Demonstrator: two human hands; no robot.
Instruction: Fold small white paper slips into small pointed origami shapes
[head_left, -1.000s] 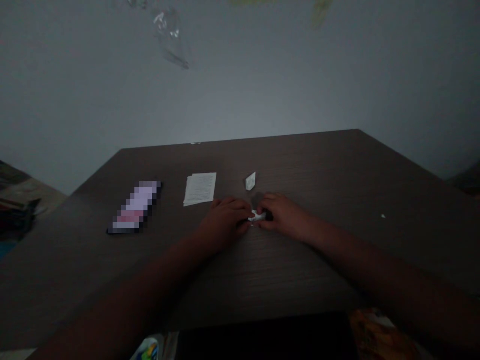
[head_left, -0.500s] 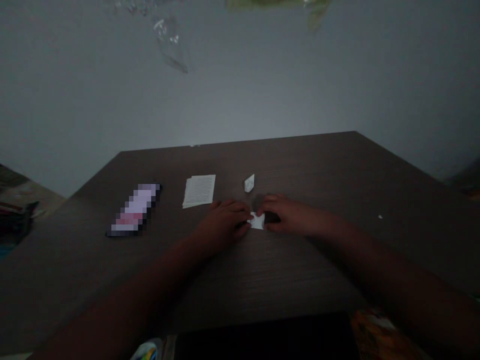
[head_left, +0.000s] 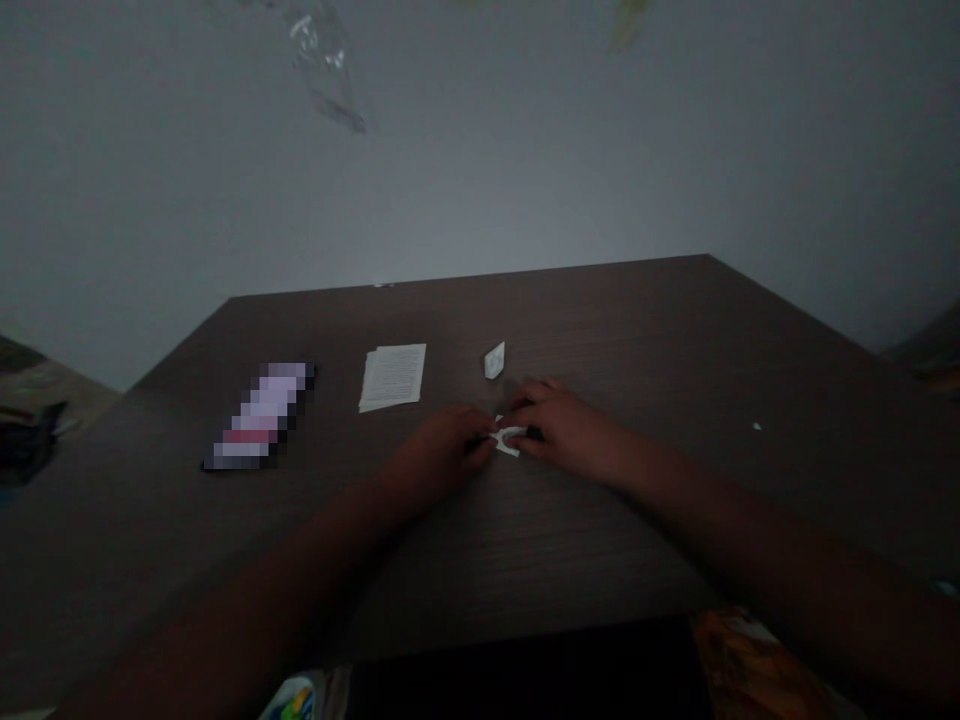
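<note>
A small white piece of paper (head_left: 507,440) lies between my hands near the middle of the table, its right part curled up off the surface. My left hand (head_left: 454,442) pinches its left edge between thumb and fingers. From the right, my right hand (head_left: 551,422) grips the raised part, with the thumb inside the curl. Just beyond the hands sits a small folded paper piece (head_left: 494,360). To the left of that rests a stack of printed paper sheets (head_left: 393,376).
A phone (head_left: 259,418) with a blurred screen lies at the left on the dark wooden table (head_left: 600,320). Toward the right is a tiny white scrap (head_left: 757,426). A pale wall (head_left: 480,180) rises behind the table, with a clear plastic bag (head_left: 326,65) on it.
The paper lay flat between my hands before; now its right part is lifted and curled. My right hand has closed in on it. The view has tilted slightly.
</note>
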